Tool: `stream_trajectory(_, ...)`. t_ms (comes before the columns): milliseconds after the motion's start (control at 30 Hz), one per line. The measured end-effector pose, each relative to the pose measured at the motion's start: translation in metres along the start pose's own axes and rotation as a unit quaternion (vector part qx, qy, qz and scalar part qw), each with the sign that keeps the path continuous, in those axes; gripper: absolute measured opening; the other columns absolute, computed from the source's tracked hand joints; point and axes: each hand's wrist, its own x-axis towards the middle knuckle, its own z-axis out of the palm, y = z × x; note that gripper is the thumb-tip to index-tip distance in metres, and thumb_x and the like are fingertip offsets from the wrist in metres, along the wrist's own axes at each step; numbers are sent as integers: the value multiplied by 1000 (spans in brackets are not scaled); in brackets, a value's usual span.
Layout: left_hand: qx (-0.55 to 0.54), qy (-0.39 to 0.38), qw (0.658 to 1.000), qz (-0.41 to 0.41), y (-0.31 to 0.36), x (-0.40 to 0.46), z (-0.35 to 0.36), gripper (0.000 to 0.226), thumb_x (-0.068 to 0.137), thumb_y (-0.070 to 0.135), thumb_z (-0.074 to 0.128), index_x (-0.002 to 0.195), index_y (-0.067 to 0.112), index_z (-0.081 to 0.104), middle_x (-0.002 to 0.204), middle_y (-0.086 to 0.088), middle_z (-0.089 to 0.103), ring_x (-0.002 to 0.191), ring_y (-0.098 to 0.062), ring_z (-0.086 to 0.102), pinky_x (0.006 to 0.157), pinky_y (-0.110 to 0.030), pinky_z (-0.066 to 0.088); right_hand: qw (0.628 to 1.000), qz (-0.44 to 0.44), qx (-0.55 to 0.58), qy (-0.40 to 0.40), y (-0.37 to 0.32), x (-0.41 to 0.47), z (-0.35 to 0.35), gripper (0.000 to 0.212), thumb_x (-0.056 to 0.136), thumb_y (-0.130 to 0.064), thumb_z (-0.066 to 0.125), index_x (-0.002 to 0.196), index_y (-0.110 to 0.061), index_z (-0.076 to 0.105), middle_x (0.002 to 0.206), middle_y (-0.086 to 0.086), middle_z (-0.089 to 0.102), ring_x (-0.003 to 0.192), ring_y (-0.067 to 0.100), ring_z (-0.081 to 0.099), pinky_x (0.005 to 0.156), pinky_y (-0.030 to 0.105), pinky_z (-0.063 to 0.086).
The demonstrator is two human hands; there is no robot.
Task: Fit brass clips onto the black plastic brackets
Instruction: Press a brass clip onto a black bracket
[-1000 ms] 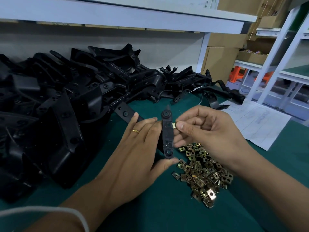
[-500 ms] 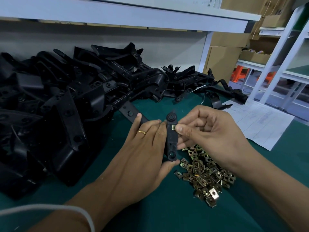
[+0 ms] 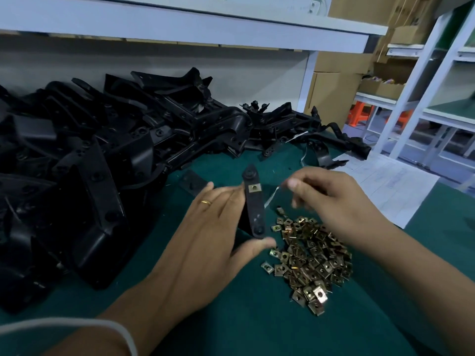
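Note:
My left hand (image 3: 205,235) holds a narrow black plastic bracket (image 3: 254,206) upright between fingers and thumb, above the green table. A brass clip (image 3: 254,187) sits on the bracket near its upper end. My right hand (image 3: 331,201) hovers to the right of the bracket, blurred, fingers loosely curled and holding nothing that I can see. Below it lies a heap of loose brass clips (image 3: 308,255) on the table.
A large pile of black plastic brackets (image 3: 102,160) covers the left and back of the green table (image 3: 257,325). A white paper sheet (image 3: 390,186) lies at the right. A white shelf (image 3: 180,24) hangs overhead; cardboard boxes and racks stand beyond.
The brass clip that my right hand pinched against the bracket now sits on it. My right hand has let go and drawn away to the right.

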Motion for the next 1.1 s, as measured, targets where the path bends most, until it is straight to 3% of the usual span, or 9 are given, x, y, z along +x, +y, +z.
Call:
stream_trajectory(67, -16, -6, 999, -40, -2, 0, 1, 77, 92, 83, 30, 144, 28, 47, 127, 20, 56, 129, -4, 44, 119, -31, 28, 993, 25, -119, -5, 10, 1, -5, 13, 100, -34, 66, 90, -33, 73, 79, -10, 69, 73, 4, 60, 67, 22, 45)
stream_trajectory(133, -16, -15, 998, -62, -3, 0, 2, 71, 92, 85, 25, 130, 32, 54, 108, 22, 57, 112, -3, 48, 106, -28, 35, 985, 39, -164, -31, 15, 1, -3, 5, 97, -33, 71, 95, -34, 75, 88, -14, 66, 83, -1, 58, 69, 16, 40)
stream_trajectory(267, -27, -36, 995, -88, -6, 1, 4, 75, 90, 82, 28, 134, 29, 58, 100, 21, 57, 108, -3, 48, 100, -28, 39, 975, 28, -208, -71, 19, 3, 5, 23, 95, -39, 73, 118, -39, 74, 99, -12, 58, 90, -2, 54, 74, 10, 36)
stream_trajectory(400, -50, -42, 993, -102, -7, 1, 4, 70, 88, 83, 31, 131, 35, 59, 113, 19, 63, 116, -4, 49, 105, -30, 39, 978, 26, -193, -69, 17, 5, 7, 9, 91, -34, 78, 99, -35, 74, 96, -12, 58, 89, -5, 54, 72, 8, 38)
stream_trajectory(533, -45, -42, 992, -110, -9, 0, 5, 60, 87, 85, 31, 118, 41, 58, 109, 19, 62, 112, -4, 50, 100, -29, 40, 981, 46, -172, -80, 17, 6, 7, 17, 90, -26, 80, 85, -31, 64, 89, -11, 61, 83, -2, 56, 68, 15, 40)
stream_trajectory(700, -38, -42, 992, -112, -10, 0, 7, 64, 87, 90, 26, 116, 42, 57, 106, 20, 61, 108, -3, 50, 97, -30, 42, 993, 43, -85, -66, 18, 2, 7, 17, 93, -23, 78, 88, -30, 63, 86, -13, 68, 79, 4, 62, 69, 13, 47)
stream_trajectory(933, -42, -32, 992, -113, -11, 0, 9, 68, 84, 90, 24, 122, 44, 56, 110, 20, 61, 111, -2, 48, 100, -28, 41, 998, 5, 20, -63, 6, 1, 9, 16, 90, -18, 80, 95, -30, 71, 91, -5, 69, 87, 13, 65, 85, 31, 54)
stream_trajectory(1033, -54, -16, 993, -108, -12, 0, 10, 59, 84, 88, 33, 117, 45, 56, 108, 22, 61, 110, 0, 47, 100, -26, 40, 996, 3, 54, -69, 2, 0, 9, 13, 90, -15, 80, 97, -24, 73, 91, 0, 69, 89, 18, 65, 87, 30, 55)
stream_trajectory(1100, -58, 17, 994, -94, -11, 1, 10, 52, 83, 83, 45, 117, 44, 53, 108, 23, 61, 111, 2, 48, 109, -21, 32, 994, -5, 87, -70, -2, -1, 8, 13, 89, -12, 79, 98, -19, 74, 91, 1, 70, 90, 18, 66, 86, 26, 55)
